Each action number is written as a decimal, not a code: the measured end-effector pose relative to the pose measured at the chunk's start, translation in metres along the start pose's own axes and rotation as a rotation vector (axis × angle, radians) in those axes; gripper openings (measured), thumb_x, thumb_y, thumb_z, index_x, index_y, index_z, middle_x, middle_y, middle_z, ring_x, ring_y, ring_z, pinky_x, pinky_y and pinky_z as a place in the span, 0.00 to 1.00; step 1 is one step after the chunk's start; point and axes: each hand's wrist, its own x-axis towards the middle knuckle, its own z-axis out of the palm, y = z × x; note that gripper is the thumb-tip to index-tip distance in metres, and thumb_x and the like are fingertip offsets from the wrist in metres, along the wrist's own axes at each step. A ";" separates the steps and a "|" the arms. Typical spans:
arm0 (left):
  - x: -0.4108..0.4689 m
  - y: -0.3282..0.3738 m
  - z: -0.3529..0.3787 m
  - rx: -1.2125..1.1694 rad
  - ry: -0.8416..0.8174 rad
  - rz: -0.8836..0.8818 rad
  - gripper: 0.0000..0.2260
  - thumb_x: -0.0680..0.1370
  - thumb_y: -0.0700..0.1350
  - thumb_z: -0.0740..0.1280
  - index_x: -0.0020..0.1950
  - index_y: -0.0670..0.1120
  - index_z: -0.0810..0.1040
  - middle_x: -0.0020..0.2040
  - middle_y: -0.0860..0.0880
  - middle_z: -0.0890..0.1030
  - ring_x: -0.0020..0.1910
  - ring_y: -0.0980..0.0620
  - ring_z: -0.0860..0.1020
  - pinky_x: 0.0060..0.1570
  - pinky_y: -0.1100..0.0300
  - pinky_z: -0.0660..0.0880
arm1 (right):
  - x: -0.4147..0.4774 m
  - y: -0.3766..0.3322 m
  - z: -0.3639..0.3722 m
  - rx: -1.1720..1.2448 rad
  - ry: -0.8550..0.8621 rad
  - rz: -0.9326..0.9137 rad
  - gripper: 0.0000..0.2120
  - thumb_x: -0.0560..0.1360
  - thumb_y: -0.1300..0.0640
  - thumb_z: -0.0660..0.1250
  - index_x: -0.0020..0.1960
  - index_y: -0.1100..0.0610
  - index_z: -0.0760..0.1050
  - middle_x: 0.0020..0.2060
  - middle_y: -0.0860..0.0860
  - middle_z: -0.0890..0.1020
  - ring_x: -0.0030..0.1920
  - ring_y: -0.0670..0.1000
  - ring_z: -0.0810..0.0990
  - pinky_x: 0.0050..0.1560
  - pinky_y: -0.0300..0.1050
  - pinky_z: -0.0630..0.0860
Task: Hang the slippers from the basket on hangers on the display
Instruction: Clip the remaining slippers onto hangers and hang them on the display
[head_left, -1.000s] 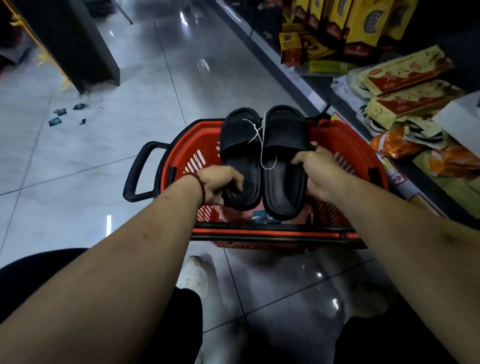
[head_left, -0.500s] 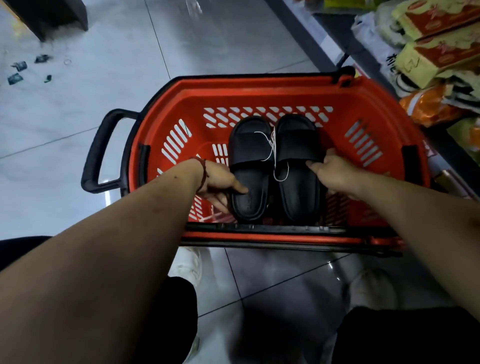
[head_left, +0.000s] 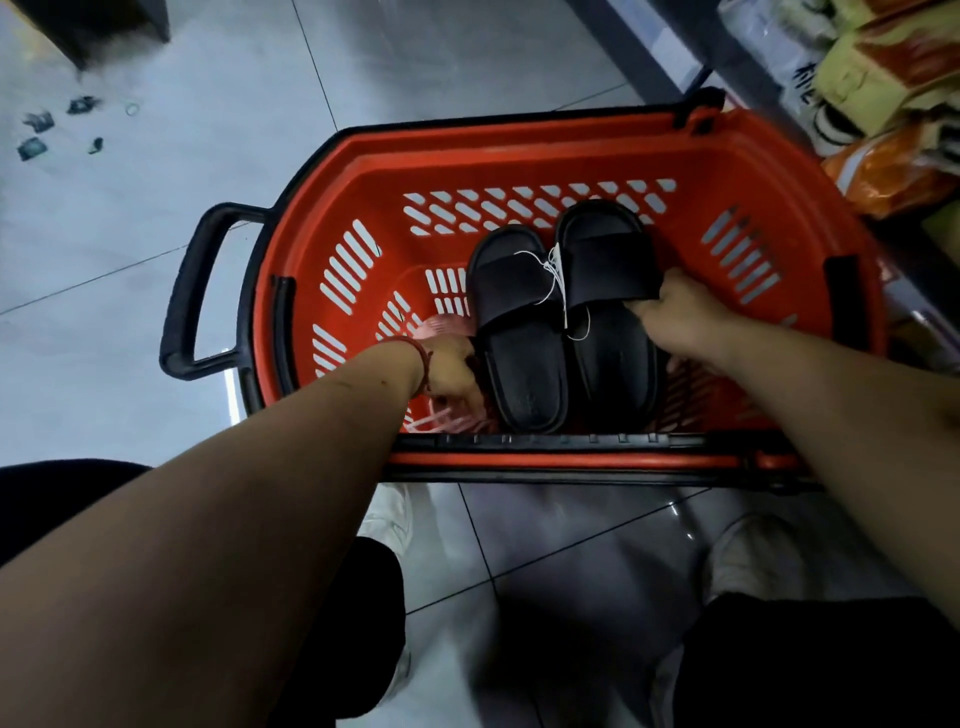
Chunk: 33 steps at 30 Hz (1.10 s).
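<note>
Pinching a strap of the black slippers (head_left: 519, 358), the right hand (head_left: 683, 317) held them in the red basket (head_left: 519, 166); whether the left hand (head_left: 451, 369) beside them gripped anything could not be told.

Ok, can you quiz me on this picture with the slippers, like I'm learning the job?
1. True or false: the black slippers lie on the floor outside the red basket.
2. What does the right hand grip? A: the basket's black handle. B: the strap of one slipper. C: a packet from the shelf.
3. Fill in the blank: a white ______ runs between the two slippers.

Key
1. False, they are inside the basket.
2. B.
3. String.
</note>
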 end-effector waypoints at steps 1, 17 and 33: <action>0.002 -0.001 0.004 -0.004 0.050 0.002 0.18 0.67 0.39 0.80 0.54 0.45 0.80 0.43 0.48 0.84 0.42 0.47 0.82 0.47 0.53 0.81 | -0.002 0.000 -0.001 0.002 0.003 -0.001 0.23 0.81 0.49 0.63 0.69 0.63 0.66 0.62 0.60 0.77 0.45 0.60 0.81 0.22 0.41 0.72; -0.002 0.004 0.003 0.284 0.075 -0.326 0.08 0.78 0.41 0.71 0.52 0.37 0.78 0.38 0.47 0.76 0.38 0.49 0.77 0.31 0.67 0.76 | -0.017 -0.002 0.000 0.053 -0.037 -0.031 0.21 0.83 0.48 0.61 0.66 0.63 0.67 0.49 0.58 0.77 0.33 0.55 0.76 0.23 0.40 0.69; -0.068 0.021 -0.035 0.215 0.149 -0.135 0.16 0.81 0.54 0.67 0.49 0.41 0.84 0.47 0.42 0.85 0.41 0.48 0.79 0.40 0.60 0.77 | -0.020 -0.013 -0.009 0.063 -0.082 -0.004 0.25 0.83 0.45 0.60 0.71 0.63 0.65 0.57 0.61 0.77 0.33 0.55 0.75 0.21 0.38 0.67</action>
